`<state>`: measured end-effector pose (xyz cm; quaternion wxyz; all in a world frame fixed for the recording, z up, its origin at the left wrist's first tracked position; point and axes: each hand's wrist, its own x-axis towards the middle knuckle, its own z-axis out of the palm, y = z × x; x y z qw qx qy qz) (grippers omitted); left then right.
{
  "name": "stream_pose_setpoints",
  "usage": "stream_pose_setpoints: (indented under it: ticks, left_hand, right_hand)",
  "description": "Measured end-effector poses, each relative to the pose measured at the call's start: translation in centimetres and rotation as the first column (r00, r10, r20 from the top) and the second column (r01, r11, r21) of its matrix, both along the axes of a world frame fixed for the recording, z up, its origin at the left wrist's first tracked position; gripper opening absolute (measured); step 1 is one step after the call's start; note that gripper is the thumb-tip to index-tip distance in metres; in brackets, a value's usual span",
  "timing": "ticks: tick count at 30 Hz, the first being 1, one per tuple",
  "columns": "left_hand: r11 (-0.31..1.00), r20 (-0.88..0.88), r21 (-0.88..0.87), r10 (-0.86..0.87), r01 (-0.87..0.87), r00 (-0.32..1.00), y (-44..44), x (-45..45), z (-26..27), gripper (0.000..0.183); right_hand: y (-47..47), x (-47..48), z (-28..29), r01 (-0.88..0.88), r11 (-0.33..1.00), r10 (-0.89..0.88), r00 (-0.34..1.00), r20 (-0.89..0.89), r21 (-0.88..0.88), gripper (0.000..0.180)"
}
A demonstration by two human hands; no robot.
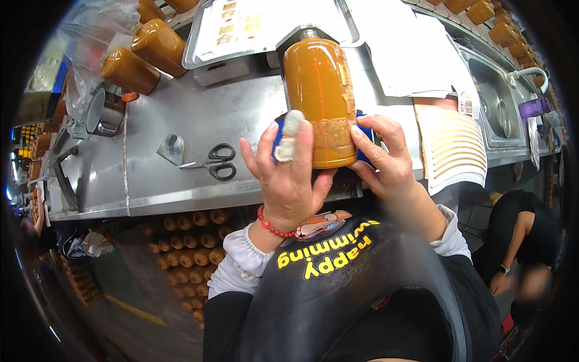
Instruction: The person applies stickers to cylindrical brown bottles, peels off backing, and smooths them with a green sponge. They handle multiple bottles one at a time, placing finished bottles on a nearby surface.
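Note:
A brown glazed bottle (319, 104) with a raised pattern and gold characters lies on its side before me, its neck pointing away, on a dark holder with blue padding (364, 135). A red line of light runs along it. My left hand (289, 181) is at the left of its base, fingers spread, with a pale cloth-like cover on one finger; whether it touches the bottle is unclear. At the base's right side, my right hand (384, 154) has its fingertips against the bottle, thumb near the lower edge. Scissors (220, 162) and a grey tape-like piece (173, 149) lie on the metal bench to the left.
More brown bottles (159, 45) and a metal mug (105, 113) stand at the left. A tray (192, 50) with printed sheets is at the back. Gold-striped label sheets (454, 145) lie right, near a sink (493, 99). Another person (524, 231) bends down at the far right.

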<state>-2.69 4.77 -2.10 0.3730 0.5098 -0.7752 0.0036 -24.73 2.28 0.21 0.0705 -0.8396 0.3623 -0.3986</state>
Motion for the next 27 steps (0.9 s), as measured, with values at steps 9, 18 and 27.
stream_pose_setpoints:
  ticks: [9, 18, 27]
  left_hand:
    - [0.989, -0.022, 0.115, -0.092, 0.094, 0.996, -1.5, -0.1, 1.8, 0.105]
    - [0.987, -0.040, 0.139, -0.074, 0.079, 0.996, -1.8, 0.1, 0.9, 0.101]
    - [0.981, -0.052, 0.186, -0.053, 0.062, 0.997, -1.7, 0.4, 1.1, 0.105]
  right_hand:
    - [0.0, -0.3, -0.9, -0.026, 1.000, 0.024, 0.998, 0.061, 0.018, 0.061]
    - [-0.3, -0.6, -1.4, -0.014, 1.000, 0.016, 0.998, 0.061, -0.025, 0.062]
    - [-0.8, -1.2, -0.7, -0.038, 0.999, 0.040, 0.996, 0.085, -0.022, 0.059]
